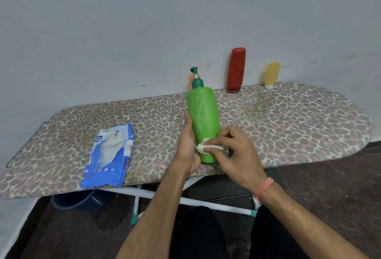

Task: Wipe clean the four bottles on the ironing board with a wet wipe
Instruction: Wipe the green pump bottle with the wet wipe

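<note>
Fingers (214, 143) of the right hand (237, 153) are pinched on a wipe (203, 148) pressed low on the green bottle (204, 122), which is gripped upright by the left hand (188, 145) above the ironing board (288, 118), evidently steadied against the rubbing.

The left hand (188, 145) grips the green pump bottle (203, 122) upright near the ironing board's (288, 118) front edge; the right hand (235, 151) presses a folded wet wipe (203, 147) against its lower body. The red bottle (236, 70), yellow bottle (271, 75) and partly hidden orange bottle (191, 81) stand along the back edge; the wipe pack (109, 155) lies towards the front left.
</note>
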